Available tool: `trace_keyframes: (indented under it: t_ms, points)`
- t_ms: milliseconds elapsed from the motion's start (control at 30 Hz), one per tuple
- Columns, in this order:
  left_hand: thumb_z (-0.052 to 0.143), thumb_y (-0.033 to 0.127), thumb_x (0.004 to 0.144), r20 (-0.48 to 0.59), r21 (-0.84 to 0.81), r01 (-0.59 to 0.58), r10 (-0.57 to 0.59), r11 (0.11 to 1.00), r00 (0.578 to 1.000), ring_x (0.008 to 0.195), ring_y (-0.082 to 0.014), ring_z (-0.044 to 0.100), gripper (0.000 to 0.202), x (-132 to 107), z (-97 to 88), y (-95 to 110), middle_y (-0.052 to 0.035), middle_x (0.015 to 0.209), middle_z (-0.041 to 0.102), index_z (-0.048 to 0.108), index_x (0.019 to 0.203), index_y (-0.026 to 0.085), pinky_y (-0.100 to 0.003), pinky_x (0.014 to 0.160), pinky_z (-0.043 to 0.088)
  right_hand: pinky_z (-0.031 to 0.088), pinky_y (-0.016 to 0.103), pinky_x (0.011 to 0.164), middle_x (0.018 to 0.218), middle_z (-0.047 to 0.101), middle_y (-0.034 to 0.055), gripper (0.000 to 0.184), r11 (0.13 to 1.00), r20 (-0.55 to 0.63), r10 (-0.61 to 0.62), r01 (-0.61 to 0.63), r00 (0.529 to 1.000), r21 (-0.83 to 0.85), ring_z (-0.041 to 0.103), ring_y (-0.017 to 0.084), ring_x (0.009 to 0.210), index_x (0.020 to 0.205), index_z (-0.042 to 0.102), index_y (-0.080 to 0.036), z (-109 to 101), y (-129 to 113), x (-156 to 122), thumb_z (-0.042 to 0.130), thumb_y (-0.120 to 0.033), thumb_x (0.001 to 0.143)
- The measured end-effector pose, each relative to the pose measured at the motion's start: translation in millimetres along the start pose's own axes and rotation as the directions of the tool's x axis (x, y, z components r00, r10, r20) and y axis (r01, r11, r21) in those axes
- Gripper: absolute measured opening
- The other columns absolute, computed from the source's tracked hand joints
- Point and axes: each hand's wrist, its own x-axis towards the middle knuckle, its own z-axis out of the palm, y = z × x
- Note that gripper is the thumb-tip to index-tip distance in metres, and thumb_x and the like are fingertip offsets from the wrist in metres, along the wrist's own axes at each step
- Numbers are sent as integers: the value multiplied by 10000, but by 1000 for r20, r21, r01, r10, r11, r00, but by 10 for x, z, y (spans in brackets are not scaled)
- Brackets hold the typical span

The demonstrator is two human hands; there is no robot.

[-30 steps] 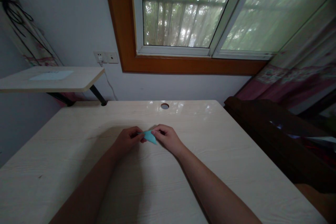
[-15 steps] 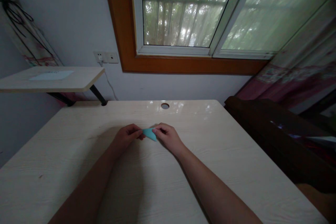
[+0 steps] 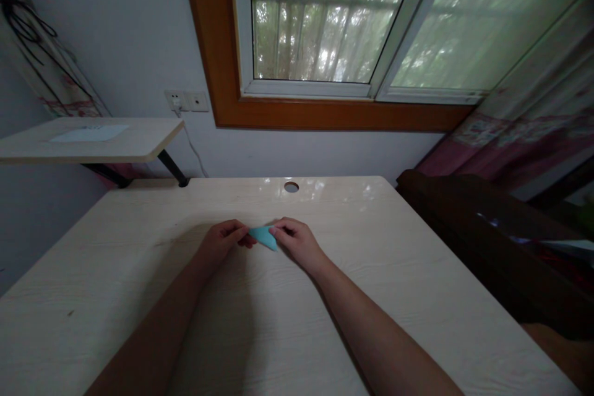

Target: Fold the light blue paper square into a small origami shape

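Observation:
A small folded piece of turquoise paper (image 3: pixel 264 237) is stretched between my two hands, close above the pale wood-grain desk (image 3: pixel 297 322). My left hand (image 3: pixel 227 237) pinches its narrow left tip between thumb and fingers. At the wider right end, my right hand (image 3: pixel 294 237) grips the upper corner with thumb and forefinger. One lower corner of the paper points down toward me. Its parts under the fingertips are hidden.
A raised shelf (image 3: pixel 139 142) on black legs stands at the desk's back left, bearing a white sheet (image 3: pixel 90 133). A round cable hole (image 3: pixel 291 187) lies near the back edge. Dark wooden furniture (image 3: pixel 445 223) borders the right side. A window (image 3: pixel 320 31) is behind.
The paper's narrow tip shows slightly more beside my left thumb, as the left fingers have shifted a little. Both hands otherwise stay in place, still pinching it.

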Motion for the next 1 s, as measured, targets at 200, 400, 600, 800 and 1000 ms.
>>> trace_keyframes:
  t_ms: [200, 400, 600, 800, 1000]
  points:
    - [568, 393, 890, 6, -4, -11, 11, 1000, 1000, 732, -177, 649, 274, 7, 5, -27, -49, 763, 712, 648, 802, 146, -280, 722, 500, 430, 253, 656, 758, 642, 24, 260, 998, 17, 48, -49, 999, 38, 554, 147, 700, 825, 695, -172, -1, -27, 4, 633, -423, 853]
    - [648, 359, 842, 17, 170, -114, 113, 979, 994, 755, -170, 628, 232, 31, 33, -106, -32, 822, 682, 694, 953, 160, -259, 699, 493, 434, 252, 663, 763, 654, 27, 251, 997, 36, 58, -60, 998, 55, 559, 145, 699, 839, 709, -167, 11, -44, -1, 644, -409, 845]
    - [625, 307, 871, 88, 143, -172, 161, 975, 983, 751, -160, 651, 283, 21, 53, -117, -45, 919, 688, 684, 1117, 183, -271, 724, 515, 432, 255, 672, 770, 662, 32, 242, 997, 40, 48, -50, 998, 64, 562, 146, 704, 820, 710, -160, 20, -26, 5, 648, -393, 845]
    - [623, 301, 877, 97, 149, -191, 178, 970, 979, 728, -146, 636, 289, 8, 56, -117, -40, 906, 671, 684, 1137, 188, -255, 698, 506, 432, 250, 666, 773, 663, 28, 256, 998, 52, 52, -54, 997, 33, 567, 147, 705, 842, 713, -165, 13, 16, -2, 633, -408, 862]
    - [597, 291, 886, 134, 222, -233, 207, 947, 969, 740, -142, 625, 296, 6, 62, -99, -41, 926, 667, 674, 1155, 193, -247, 685, 489, 417, 246, 653, 750, 652, 23, 251, 999, 51, 42, -44, 998, 28, 554, 142, 693, 819, 711, -162, 13, -33, -8, 628, -394, 866]
